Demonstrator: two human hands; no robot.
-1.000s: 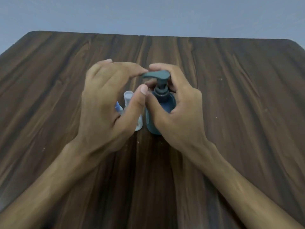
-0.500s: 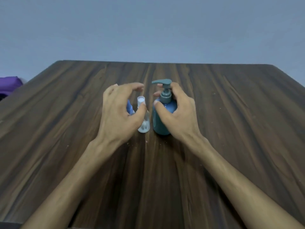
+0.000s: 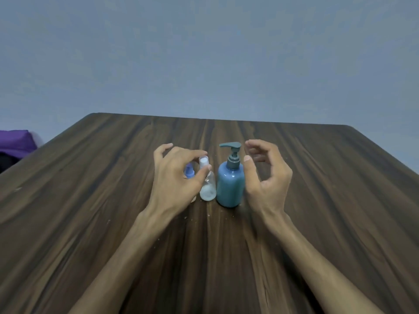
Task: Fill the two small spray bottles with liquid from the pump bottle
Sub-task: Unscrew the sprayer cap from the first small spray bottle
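purple cloth (image 3: 15, 141): far left edge, beyond the table, partly cut off.
table (image 3: 90, 223): dark wood grain, fills lower half; small pale specks on it near the bottles.
left hand (image 3: 174, 180): raised over the two small bottles, back of hand to camera. Fingers curled and slightly spread. Thumb tip lies against the neck of the clear bottle, index arches over its cap. Whether it truly pinches the bottle, cannot tell.
blue spray bottle (image 3: 188, 172): leftmost bottle, mostly hidden behind left hand; only blue top shows in the gap between thumb and fingers. Contact with hand unclear.
clear spray bottle (image 3: 207, 189): upright on table, just beside the pump bottle on its left, white cap on; a pale layer shows at the bottom.
pump bottle (image 3: 230, 186): blue body, grey-teal pump head, nozzle pointing left. Upright at table centre, between the two hands.
right hand (image 3: 269, 177): just right of the pump bottle, not touching it. Fingers loosely curled, spread, holding nothing; thumb near the bottle shoulder.
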